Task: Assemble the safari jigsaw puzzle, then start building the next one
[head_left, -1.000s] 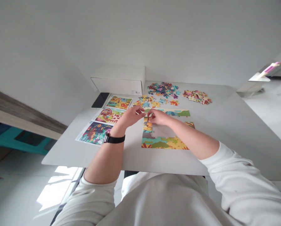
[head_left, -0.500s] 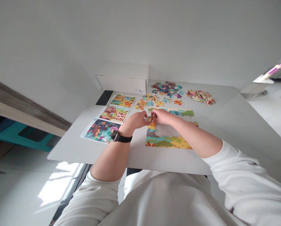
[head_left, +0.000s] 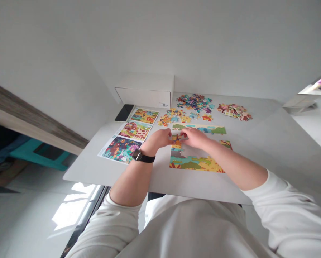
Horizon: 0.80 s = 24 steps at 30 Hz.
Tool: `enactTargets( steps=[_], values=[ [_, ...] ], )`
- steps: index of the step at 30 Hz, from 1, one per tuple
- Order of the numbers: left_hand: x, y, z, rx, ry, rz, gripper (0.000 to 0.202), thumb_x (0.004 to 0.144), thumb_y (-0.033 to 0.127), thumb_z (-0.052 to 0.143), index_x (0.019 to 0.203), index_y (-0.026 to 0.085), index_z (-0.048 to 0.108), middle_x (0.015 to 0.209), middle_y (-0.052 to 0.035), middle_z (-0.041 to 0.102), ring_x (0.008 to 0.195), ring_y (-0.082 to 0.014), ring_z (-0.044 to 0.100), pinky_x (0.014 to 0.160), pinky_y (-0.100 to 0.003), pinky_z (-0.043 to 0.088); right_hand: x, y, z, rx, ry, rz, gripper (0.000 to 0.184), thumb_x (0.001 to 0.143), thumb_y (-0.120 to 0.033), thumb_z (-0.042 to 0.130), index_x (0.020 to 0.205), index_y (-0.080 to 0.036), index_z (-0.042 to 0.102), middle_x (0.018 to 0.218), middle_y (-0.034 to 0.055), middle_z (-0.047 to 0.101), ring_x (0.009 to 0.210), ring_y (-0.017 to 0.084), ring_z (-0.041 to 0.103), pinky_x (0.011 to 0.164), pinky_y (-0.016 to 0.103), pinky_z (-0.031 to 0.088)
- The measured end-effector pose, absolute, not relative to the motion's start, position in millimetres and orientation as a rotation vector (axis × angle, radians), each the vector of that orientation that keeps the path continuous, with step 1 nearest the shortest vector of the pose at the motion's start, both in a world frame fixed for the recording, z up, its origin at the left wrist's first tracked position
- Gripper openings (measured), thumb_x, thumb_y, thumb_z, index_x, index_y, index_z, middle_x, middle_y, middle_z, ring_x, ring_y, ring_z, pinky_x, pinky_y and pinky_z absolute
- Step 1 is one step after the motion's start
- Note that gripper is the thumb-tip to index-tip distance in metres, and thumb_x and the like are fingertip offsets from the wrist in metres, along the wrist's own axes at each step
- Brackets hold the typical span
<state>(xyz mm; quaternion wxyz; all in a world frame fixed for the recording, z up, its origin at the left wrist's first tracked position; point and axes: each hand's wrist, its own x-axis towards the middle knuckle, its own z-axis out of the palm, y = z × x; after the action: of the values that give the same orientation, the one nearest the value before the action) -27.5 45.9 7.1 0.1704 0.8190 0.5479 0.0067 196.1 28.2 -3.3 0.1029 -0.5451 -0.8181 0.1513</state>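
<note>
Left hand (head_left: 162,139) and right hand (head_left: 194,138) bent over the left side of a partly joined jigsaw (head_left: 190,165) on a desk (head_left: 192,183), top and bottom rows laid, middle unfilled, loose pieces (head_left: 195,103) heaped beyond; whether either grip pinched a piece could not be told.

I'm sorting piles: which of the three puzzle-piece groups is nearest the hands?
The scattered, yellowish group; the bluish pile lies behind it, the pinkish pile farther right.

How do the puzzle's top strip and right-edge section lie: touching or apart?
Apart: the head view shows white tabletop between the top strip and right-edge section.
</note>
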Motion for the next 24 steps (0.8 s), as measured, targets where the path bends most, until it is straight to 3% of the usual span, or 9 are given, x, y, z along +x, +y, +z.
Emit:
enactTargets(
  steps=[3,5,8,12,15,19,24],
  values=[
    [-30,48,5,2.293,1.588,0.085,0.039,0.089,0.046,0.082,0.120,0.024,0.073,0.102,-0.0056,0.082,0.092,-0.0257,0.076,0.077,-0.032,0.052,225,24,-2,-1.610,-2.268,0.443,0.019,0.093,-0.025,0.077,0.113,-0.023,0.076,0.110,0.0071,0.079,0.097,0.022,0.073,0.087,0.033,0.054],
    [-31,50,4,2.291,1.603,0.164,0.037,0.093,0.045,0.078,0.121,0.022,0.072,0.104,-0.0068,0.081,0.095,-0.0268,0.076,0.081,-0.034,0.055,252,21,-1,-1.655,-2.202,0.429,0.014,0.092,-0.026,0.076,0.106,-0.023,0.077,0.104,0.0059,0.079,0.089,0.021,0.073,0.085,0.034,0.056],
    [-28,53,0,2.374,1.570,0.382,0.031,0.099,0.038,0.071,0.124,0.020,0.073,0.118,-0.0109,0.079,0.110,-0.0294,0.074,0.097,-0.039,0.057,294,13,-4,-1.733,-2.088,0.386,0.011,0.091,-0.028,0.073,0.100,-0.024,0.077,0.102,0.0051,0.080,0.080,0.020,0.073,0.083,0.035,0.058],
    [-18,59,-12,2.532,1.451,0.562,0.033,0.102,0.024,0.061,0.132,0.022,0.074,0.140,-0.0119,0.073,0.135,-0.0302,0.065,0.122,-0.047,0.048,337,-1,-17,-1.755,-1.957,0.333,0.012,0.092,-0.030,0.068,0.098,-0.026,0.078,0.101,0.0071,0.081,0.084,0.023,0.075,0.085,0.038,0.060],
    [-14,63,-19,2.568,1.418,0.484,0.037,0.103,0.020,0.055,0.133,0.025,0.075,0.139,-0.0096,0.074,0.137,-0.0282,0.064,0.123,-0.046,0.048,358,-8,-25,-1.767,-1.919,0.238,0.017,0.093,-0.032,0.065,0.099,-0.026,0.080,0.104,0.0088,0.080,0.089,0.025,0.075,0.090,0.041,0.060],
    [-21,62,-16,2.540,1.370,0.438,0.032,0.103,0.034,0.063,0.131,0.023,0.075,0.136,-0.0110,0.074,0.135,-0.0284,0.065,0.120,-0.042,0.050,374,-10,-28,-1.763,-1.910,0.151,0.022,0.094,-0.034,0.064,0.101,-0.025,0.082,0.108,0.0103,0.079,0.100,0.027,0.074,0.096,0.041,0.058],
    [-33,59,-14,2.578,1.307,0.506,0.060,0.095,0.051,0.078,0.146,0.023,0.065,0.153,-0.0139,0.065,0.146,-0.0319,0.058,0.128,-0.047,0.044,381,-7,-31,-1.754,-1.907,0.100,0.023,0.094,-0.033,0.064,0.103,-0.023,0.083,0.109,0.0116,0.078,0.103,0.029,0.073,0.101,0.044,0.057]
  ],
)
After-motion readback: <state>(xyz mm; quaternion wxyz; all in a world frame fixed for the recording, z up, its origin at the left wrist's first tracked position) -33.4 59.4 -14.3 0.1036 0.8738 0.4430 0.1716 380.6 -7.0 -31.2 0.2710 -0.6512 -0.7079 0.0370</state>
